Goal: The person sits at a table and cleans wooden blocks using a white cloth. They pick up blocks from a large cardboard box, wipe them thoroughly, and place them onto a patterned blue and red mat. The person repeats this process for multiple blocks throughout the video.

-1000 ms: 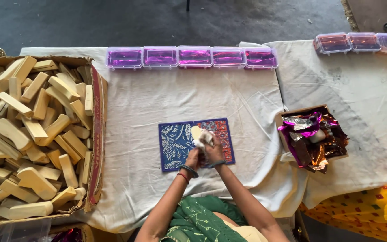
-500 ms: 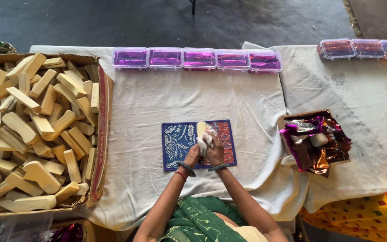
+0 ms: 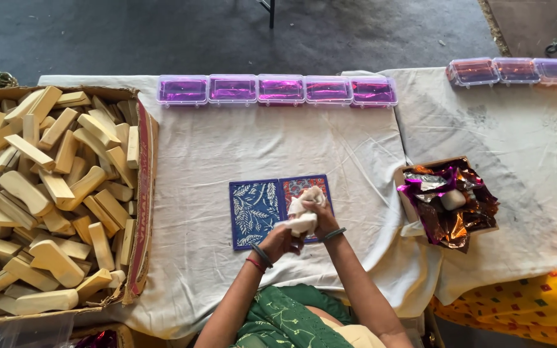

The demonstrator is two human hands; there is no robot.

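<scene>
White cloth wad [image 3: 302, 212] sat at frame centre over blue patterned mat [image 3: 260, 211], both hands closed on it: left hand [image 3: 283, 240] below, right hand [image 3: 318, 218] beside. Better keep grip firm, work over mat.

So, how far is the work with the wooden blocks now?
Looks done: five purple-lidded boxes stand shut in a row along the table's far edge, and more of the same stand on the next table.
In hand: both hands, left hand and right hand, hold a pale piece in white cloth above the blue patterned mat.
Left: the cardboard box remains heaped with wooden blocks.
</scene>
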